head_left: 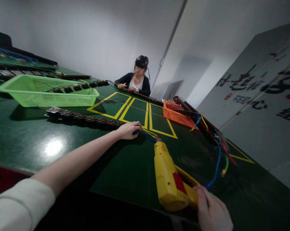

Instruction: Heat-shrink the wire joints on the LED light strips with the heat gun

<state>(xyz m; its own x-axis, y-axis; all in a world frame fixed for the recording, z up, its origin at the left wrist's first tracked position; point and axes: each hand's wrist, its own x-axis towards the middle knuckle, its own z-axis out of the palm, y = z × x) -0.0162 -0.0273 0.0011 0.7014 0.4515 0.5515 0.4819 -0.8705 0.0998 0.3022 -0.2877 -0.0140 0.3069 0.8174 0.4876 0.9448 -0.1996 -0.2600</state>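
Observation:
My right hand is closed around the handle of a yellow heat gun with a red patch on its side. The gun's metal nozzle points away from me at the ends of blue and yellow wires. Those wires come out of the end of a long dark strip lying across the table. My left hand is closed over that strip's right end, where the wires begin; its fingertips are partly hidden. The wire tips are at the nozzle, and whether they touch it I cannot tell.
A green basket stands left with another strip across it. An orange basket is at right, beside strips with blue, red and green wires. Yellow tape rectangles mark the green table. A person sits opposite, hands on a strip.

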